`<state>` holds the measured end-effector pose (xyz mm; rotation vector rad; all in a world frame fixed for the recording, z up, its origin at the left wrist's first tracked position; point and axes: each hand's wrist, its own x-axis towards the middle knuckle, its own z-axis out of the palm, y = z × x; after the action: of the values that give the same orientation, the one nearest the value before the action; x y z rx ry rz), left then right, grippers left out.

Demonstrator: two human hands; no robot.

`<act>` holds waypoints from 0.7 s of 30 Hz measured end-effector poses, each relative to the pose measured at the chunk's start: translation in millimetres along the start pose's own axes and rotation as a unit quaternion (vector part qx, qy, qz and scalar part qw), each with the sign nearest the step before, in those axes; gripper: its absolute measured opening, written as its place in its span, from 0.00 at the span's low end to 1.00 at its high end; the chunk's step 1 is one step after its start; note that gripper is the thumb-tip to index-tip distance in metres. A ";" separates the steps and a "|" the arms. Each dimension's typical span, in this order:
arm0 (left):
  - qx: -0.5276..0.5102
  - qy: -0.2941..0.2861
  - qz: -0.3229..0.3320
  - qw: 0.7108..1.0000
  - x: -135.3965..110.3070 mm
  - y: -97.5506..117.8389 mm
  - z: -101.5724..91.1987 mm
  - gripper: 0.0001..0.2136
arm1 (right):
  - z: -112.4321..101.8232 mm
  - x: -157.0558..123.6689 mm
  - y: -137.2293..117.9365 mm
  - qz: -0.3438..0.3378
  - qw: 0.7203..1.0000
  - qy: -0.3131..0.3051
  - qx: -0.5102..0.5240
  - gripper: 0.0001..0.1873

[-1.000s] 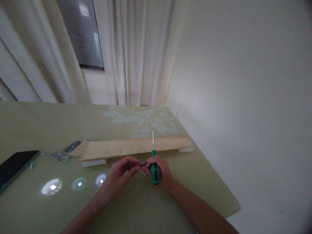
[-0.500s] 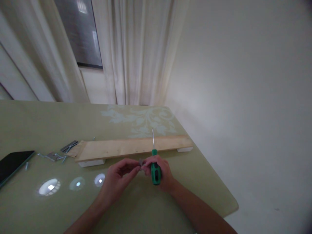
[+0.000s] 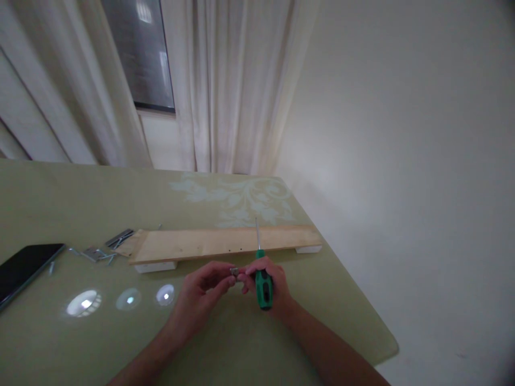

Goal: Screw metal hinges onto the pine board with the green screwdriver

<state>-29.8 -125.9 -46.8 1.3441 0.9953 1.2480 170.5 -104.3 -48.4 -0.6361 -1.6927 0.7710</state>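
Note:
My left hand (image 3: 201, 292) pinches a small metal piece (image 3: 234, 272) between thumb and fingertips; it is too small to name for sure. My right hand (image 3: 276, 287) is closed around a green and black screwdriver (image 3: 264, 287), its shaft pointing away from me over the board. Fingertips of the right hand also meet the small metal piece. Just beyond both hands lies a long wooden board (image 3: 209, 241), raised at its ends on white blocks (image 3: 156, 266). Two dark holes show near the board's front edge.
Left of the board lie metal hinges or plates (image 3: 119, 238) and several loose screws (image 3: 110, 259). A dark phone (image 3: 30, 268) rests at the far left of the green table (image 3: 132, 348). A white wall (image 3: 410, 187) stands along the table's right side; curtains (image 3: 241, 86) hang behind.
The view has shifted slightly. Turned between the fingers, the small metal piece now shows more of its face. The screwdriver stays in my right hand.

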 end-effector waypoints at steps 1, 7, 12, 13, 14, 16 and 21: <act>0.002 0.011 -0.002 1.000 -0.9 -2.2 0.9 0.11 | -0.1 -0.1 -0.2 -0.009 1.000 -0.001 -0.006 0.10; -0.062 0.030 -0.010 0.998 -4.6 -4.7 9.6 0.15 | -2.5 0.4 -1.9 -0.049 0.998 -0.016 -0.027 0.09; -0.113 0.021 -0.031 0.993 -4.9 0.2 12.0 0.19 | -3.1 1.8 -1.8 -0.068 0.997 -0.014 -0.029 0.14; -0.125 0.020 -0.039 0.991 -4.8 1.0 12.2 0.19 | -3.6 2.4 -2.7 -0.075 0.997 -0.015 -0.032 0.15; -0.136 0.021 -0.047 0.989 -4.7 1.7 12.5 0.20 | -4.4 3.0 -3.9 -0.083 0.996 -0.017 -0.035 0.16; -0.151 0.025 -0.059 0.986 -4.7 3.0 13.5 0.20 | -6.9 4.4 -6.9 -0.105 0.992 -0.030 -0.059 0.17; -0.149 0.035 -0.048 0.987 -6.4 7.3 16.7 0.16 | -11.1 4.6 -9.4 -0.168 0.973 -0.057 -0.148 0.20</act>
<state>-14.5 -135.6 -39.9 1.0161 0.8701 1.3190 180.0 -105.0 -36.4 -0.4932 -1.9772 0.3227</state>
